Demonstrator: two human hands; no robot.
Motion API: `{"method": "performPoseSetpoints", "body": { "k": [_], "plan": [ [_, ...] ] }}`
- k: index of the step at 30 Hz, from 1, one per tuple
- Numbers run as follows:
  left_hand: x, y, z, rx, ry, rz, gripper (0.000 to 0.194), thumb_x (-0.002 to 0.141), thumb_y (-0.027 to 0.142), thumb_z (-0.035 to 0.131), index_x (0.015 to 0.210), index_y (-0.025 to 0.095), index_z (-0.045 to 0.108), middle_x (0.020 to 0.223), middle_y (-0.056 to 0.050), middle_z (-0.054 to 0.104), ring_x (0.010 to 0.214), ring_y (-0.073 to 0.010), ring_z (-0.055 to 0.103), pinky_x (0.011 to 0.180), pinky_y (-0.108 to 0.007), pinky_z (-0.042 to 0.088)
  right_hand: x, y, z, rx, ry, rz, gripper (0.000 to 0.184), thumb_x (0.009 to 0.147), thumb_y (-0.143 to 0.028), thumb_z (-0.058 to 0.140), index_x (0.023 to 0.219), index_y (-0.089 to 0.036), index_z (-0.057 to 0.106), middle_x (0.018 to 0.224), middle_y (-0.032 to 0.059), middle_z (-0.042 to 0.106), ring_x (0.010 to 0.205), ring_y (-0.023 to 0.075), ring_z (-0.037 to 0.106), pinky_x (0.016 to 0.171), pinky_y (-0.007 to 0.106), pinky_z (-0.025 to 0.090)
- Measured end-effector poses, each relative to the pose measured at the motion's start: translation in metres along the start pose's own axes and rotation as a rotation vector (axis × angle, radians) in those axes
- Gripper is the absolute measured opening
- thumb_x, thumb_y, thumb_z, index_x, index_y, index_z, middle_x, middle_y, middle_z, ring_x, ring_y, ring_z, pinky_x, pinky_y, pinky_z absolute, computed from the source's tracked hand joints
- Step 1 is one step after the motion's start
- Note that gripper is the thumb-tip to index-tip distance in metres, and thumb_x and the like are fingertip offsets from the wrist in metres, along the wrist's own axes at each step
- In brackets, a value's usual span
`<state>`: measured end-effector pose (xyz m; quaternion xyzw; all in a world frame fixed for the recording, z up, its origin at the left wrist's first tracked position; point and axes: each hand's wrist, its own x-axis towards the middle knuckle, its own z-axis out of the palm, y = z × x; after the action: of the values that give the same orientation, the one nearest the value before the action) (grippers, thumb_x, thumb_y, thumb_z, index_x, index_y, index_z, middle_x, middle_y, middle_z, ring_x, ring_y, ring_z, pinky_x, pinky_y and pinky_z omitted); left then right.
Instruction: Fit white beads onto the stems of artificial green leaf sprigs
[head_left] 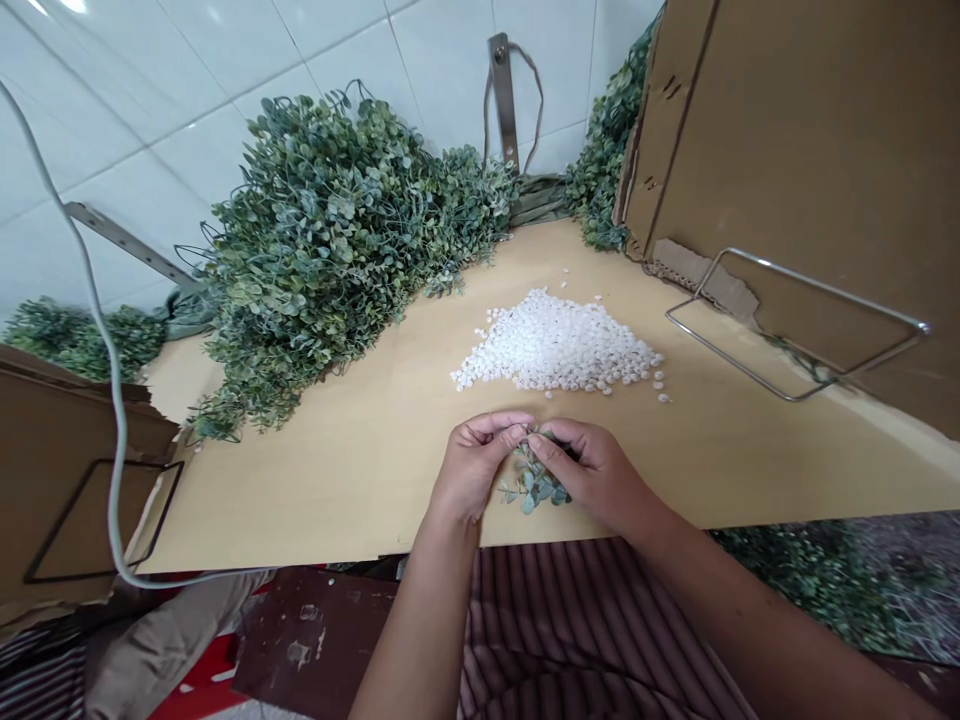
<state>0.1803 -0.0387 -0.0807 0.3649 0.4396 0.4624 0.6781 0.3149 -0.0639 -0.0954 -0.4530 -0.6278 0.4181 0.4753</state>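
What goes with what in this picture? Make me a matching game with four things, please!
Things:
1. Small pieces
2. Big leafy heap
3. Leafy sprig
4. Cable

Clues:
A. Pinched by the left hand and right hand
B. Hanging at the picture's left side
C. White, piled on the table
D. Green, in front of the tiled wall

Right pairs: 1-C, 2-D, 3-A, 4-B
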Motion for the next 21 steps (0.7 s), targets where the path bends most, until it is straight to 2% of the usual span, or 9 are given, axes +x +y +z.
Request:
{"method": "performPoseSetpoints", "body": {
  "k": [8,21],
  "plan": [
    [0.0001,0.0002,-0.0013,0.033,-0.002,-0.01,0.03,0.041,0.03,0.088,0.064,0.016,0.074,0.061,-0.001,0.07,0.056,-0.0101,0.06,0.061,-0.022,0.049,-0.0013,-0.0039,-0.0024,-0.006,0.013,-0.01,0.033,0.081,-0.033,0.047,0.053,-0.02,0.035,0.049,-0.0043,0.032,0.047,0.0101,0.031,0.045,0.023,0.027],
    [-0.0004,0.0008,-0.0011,0.042,-0.013,-0.018,0.03,0.041,0.03,0.088,0.063,0.016,0.074,0.058,-0.002,0.07,0.056,-0.0106,0.062,0.061,-0.022,0.051,-0.0023,-0.0021,-0.0027,-0.004,0.013,0.01,0.031,0.078,-0.031,0.047,0.052,-0.02,0.033,0.05,-0.0047,0.031,0.048,0.0097,0.031,0.045,0.022,0.026]
  ]
}}
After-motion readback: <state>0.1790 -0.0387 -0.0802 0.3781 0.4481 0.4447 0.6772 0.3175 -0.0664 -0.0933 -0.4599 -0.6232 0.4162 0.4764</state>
